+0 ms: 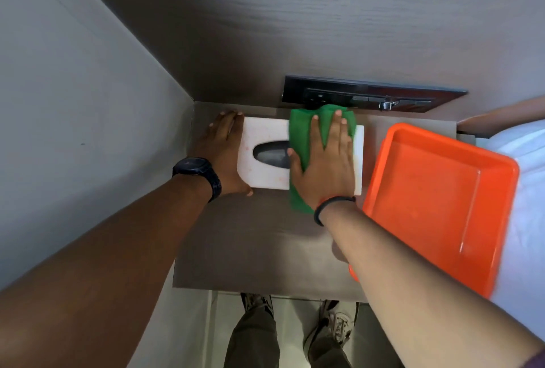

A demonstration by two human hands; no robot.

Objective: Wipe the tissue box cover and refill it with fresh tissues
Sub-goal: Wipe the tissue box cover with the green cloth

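Dark wood nightstand carried the white tissue box cover at its far edge. Left hand lay flat, bracing its left end; right hand pressed a green cloth flat on top. Stiff, smooth and probably slippery, it seemed best steadied by its ends.

Matt cover, woven cloth, glossy plastic tray

Tissue box cover smooth, matt white, faint speckle; green cloth under the flat palm, coarse weave; orange tray beside the grip, glossy plastic; tabletop matt wood grain.
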